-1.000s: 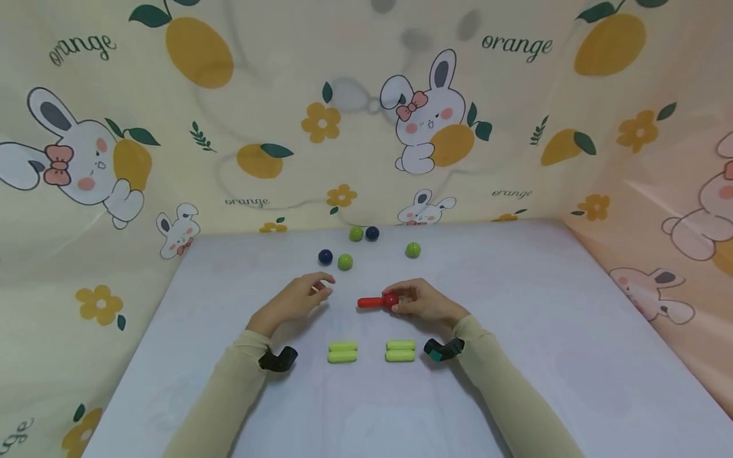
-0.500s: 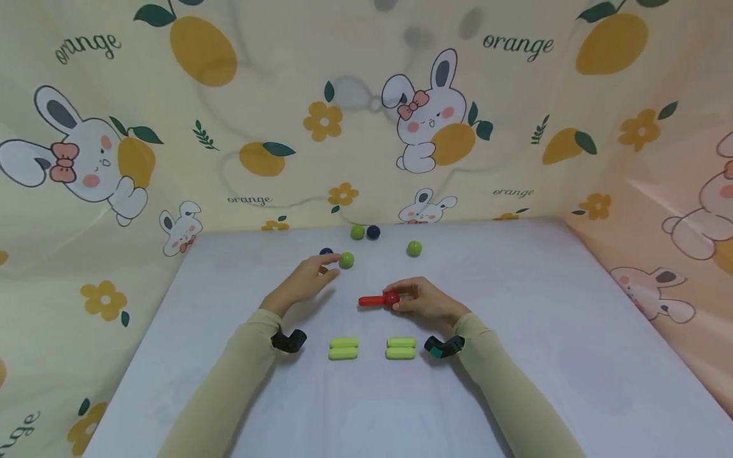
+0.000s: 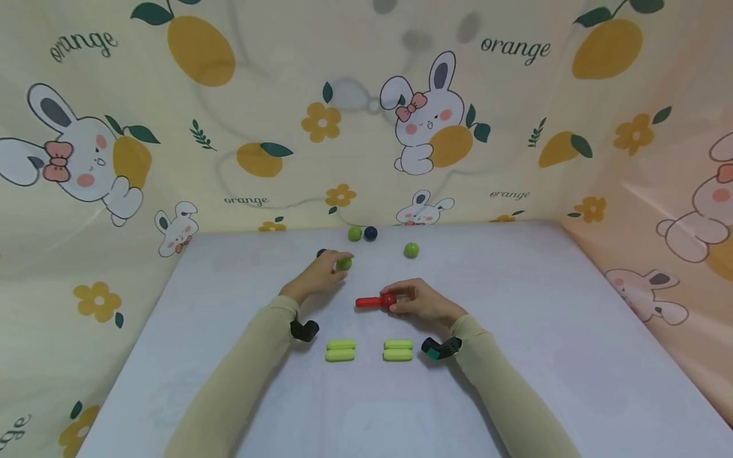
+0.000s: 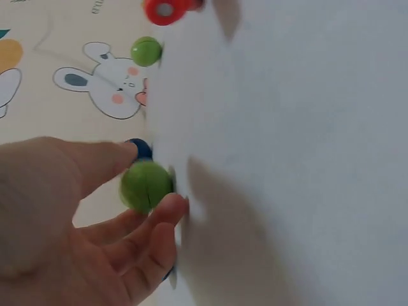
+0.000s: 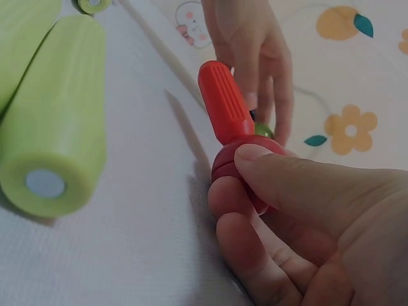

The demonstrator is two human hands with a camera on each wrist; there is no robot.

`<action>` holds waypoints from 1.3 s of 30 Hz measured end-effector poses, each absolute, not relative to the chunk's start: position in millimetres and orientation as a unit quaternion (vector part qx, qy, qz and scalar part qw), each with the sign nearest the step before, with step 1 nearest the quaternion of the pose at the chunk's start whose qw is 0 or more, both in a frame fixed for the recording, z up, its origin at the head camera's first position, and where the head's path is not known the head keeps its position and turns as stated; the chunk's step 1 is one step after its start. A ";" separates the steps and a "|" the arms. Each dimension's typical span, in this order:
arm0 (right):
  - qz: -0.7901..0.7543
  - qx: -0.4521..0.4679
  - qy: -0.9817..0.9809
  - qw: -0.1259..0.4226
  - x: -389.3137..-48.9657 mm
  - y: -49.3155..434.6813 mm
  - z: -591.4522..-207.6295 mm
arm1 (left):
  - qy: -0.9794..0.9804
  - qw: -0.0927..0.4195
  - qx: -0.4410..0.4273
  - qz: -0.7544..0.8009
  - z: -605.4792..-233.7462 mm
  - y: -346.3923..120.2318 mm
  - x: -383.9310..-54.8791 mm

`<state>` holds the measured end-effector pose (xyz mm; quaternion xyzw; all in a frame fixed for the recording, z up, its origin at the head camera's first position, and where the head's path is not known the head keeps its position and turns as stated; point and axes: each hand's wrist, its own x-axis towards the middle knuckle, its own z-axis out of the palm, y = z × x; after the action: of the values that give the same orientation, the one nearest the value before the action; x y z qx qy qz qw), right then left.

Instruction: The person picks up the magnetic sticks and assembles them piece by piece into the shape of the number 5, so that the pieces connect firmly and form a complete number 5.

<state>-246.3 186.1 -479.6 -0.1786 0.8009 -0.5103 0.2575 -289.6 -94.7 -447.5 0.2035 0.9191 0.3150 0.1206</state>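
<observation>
My left hand reaches over a green ball, with thumb and fingers spread on either side of it. In the left wrist view this green ball shows between thumb and fingertips, low over the white tabletop. A dark blue ball is partly hidden behind the left hand. My right hand pinches a red ball between thumb and fingers. From that ball a ridged red stick sticks out to the left, joined end-on; its free end has a silver disc, seen in the left wrist view.
Two pairs of light green sticks lie nearer to me, a left pair and a right pair. Farther back sit another green ball, a dark blue ball beside it, and a green ball to the right. A printed cloth wall stands behind.
My left hand has moved forward and to the right, from the bare table to around the green ball. The right hand keeps its hold on the red ball in the same spot.
</observation>
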 end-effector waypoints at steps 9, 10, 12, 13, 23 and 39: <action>-0.513 -0.181 0.799 0.257 -245.9 185.5 -477.5 | 0.927 0.132 0.171 0.305 -456.8 -98.2 -284.9; -0.513 -0.181 0.798 0.257 -245.9 185.5 -477.5 | 0.925 0.134 0.169 0.313 -457.1 -99.5 -283.8; -0.513 -0.182 0.799 0.257 -245.8 185.6 -477.8 | 0.919 0.138 0.164 0.331 -457.3 -102.7 -281.3; -0.513 -0.182 0.799 0.256 -245.8 185.7 -477.9 | 0.916 0.140 0.163 0.339 -457.5 -104.4 -280.1; -0.510 -0.183 0.803 0.250 -246.3 185.7 -479.2 | 0.900 0.148 0.134 0.389 -453.5 -116.4 -266.3; -0.495 -0.198 0.812 0.237 -244.3 185.0 -475.2 | 0.886 0.166 0.157 0.404 -441.1 -122.5 -232.8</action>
<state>-244.3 185.0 -475.2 -0.1981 0.8122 -0.4949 0.2370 -232.8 -122.5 -441.1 0.1573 0.8855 0.4044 0.1662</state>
